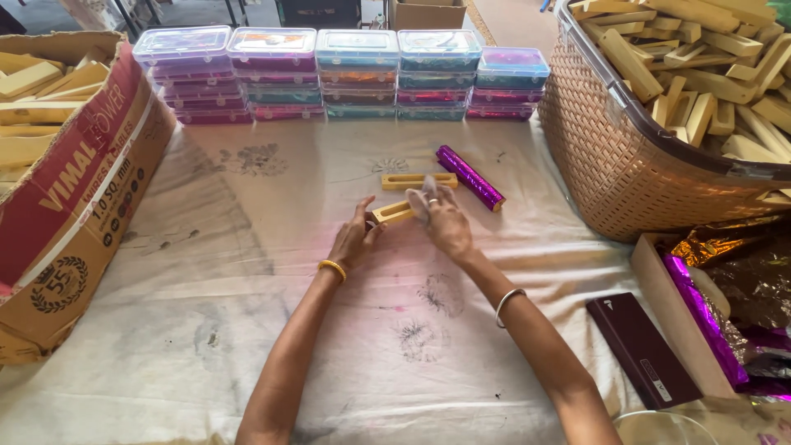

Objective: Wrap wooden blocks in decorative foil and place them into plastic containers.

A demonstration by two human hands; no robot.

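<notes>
Head view showed a torn brown cardboard box (78,173) of pale wooden pieces at far left. On the stained white cloth (206,313), the left hand (353,241) pinched one end of a slotted yellow wooden block (392,214), while the right hand (445,222) covered its other end, fingers blurred, probably curled around it. Just beyond lay a second slotted block (418,180) and a shiny purple foil-wrapped stick (470,176), then a woven tan basket (610,156).

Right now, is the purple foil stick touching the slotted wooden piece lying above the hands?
Apart. The head view shows cloth between the purple foil stick and the slotted wooden piece.
</notes>
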